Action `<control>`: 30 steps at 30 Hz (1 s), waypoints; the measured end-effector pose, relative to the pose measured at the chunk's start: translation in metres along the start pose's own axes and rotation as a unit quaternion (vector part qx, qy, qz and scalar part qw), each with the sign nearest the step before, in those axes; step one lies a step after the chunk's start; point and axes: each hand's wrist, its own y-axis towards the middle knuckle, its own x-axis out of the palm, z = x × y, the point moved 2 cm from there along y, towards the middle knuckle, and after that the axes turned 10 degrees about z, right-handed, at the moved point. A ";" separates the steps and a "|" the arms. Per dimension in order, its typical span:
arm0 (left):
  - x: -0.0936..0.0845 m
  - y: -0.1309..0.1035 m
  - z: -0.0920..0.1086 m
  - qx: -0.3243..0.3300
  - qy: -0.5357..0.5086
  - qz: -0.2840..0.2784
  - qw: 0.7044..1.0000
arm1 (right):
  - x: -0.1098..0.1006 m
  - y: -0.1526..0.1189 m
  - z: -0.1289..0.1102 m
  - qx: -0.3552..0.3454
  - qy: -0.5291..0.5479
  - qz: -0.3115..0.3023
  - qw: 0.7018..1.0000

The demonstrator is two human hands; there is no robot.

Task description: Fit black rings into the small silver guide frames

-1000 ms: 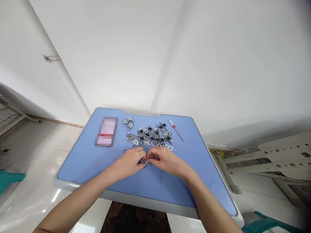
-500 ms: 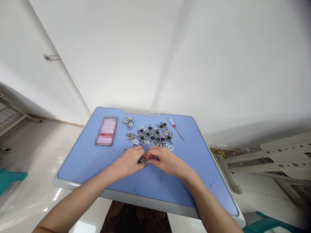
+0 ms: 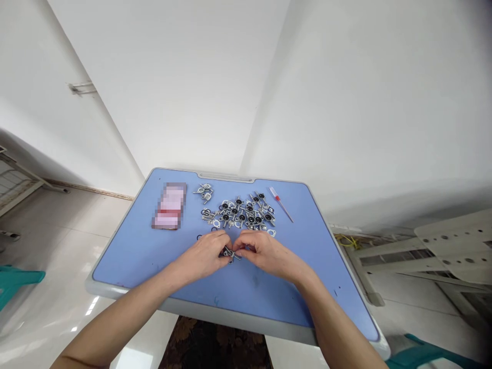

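Near the middle of the blue table, my left hand grips a small silver metal fitting between thumb and fingers. My right hand is closed in a pinch at the fitting's right side, its fingertips touching or very near it; what they pinch is too small to make out. Just beyond both hands lies a spread of similar metal fittings with black round centres. Flat oval metal plates, one of them a loose plate, and black rubber rings are scattered around that pile.
A smaller group of silver fittings lies at the back. To its left is a phone with a blurred screen. A clear-and-red thin tool rests at the back right. Behind the table stands a white wall; a teal stool is at the left.
Both hands stay almost in place around the fitting. My right fingertips have shifted slightly, and a little more of the fitting shows. The whole view has moved very slightly.
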 end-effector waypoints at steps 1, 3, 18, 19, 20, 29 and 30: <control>0.000 0.000 0.000 0.000 -0.002 0.002 1.000 | -0.002 0.000 0.000 0.001 0.002 0.002 1.000; 0.000 0.000 0.000 -0.001 -0.008 0.005 1.000 | -0.005 -0.001 0.000 0.003 0.004 0.007 1.000; -0.001 0.001 0.000 -0.002 -0.033 0.009 0.999 | -0.017 -0.007 0.000 0.077 0.072 0.059 0.993; -0.001 0.001 0.000 -0.001 -0.035 0.010 0.999 | -0.017 -0.006 0.001 0.091 0.092 0.060 0.990; -0.001 0.002 -0.001 0.002 -0.036 0.013 0.999 | -0.017 -0.006 0.003 0.105 0.109 0.063 0.986; -0.004 0.009 -0.006 0.024 -0.036 0.056 0.998 | -0.020 0.000 0.017 0.118 0.278 0.157 0.940; -0.004 0.010 -0.006 0.026 -0.040 0.058 0.997 | -0.020 0.001 0.016 0.104 0.301 0.154 0.935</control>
